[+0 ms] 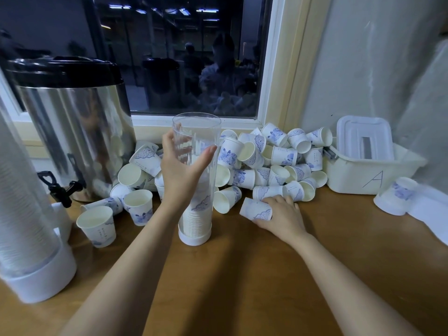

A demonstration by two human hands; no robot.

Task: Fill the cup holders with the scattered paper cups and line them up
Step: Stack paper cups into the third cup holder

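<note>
paper cups [264,161] lie heaped at the far worktop [242,275]. left hand [180,170] is wrapped around the clear cup holder [196,180], partly stacked; right hand [282,215] closes on a fallen cup [255,209]. filling continues: next, lift it and drop it in, aligned with the stack.

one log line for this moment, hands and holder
left hand: steadying clear holder | holder: upright, partly stacked | right hand: gripping lying cup

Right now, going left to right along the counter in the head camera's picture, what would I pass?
Full cup holder → steel urn → upright paper cup → clear holder steadied by the left hand → right hand on a fallen cup → white bin marked A → overturned cup.
</note>
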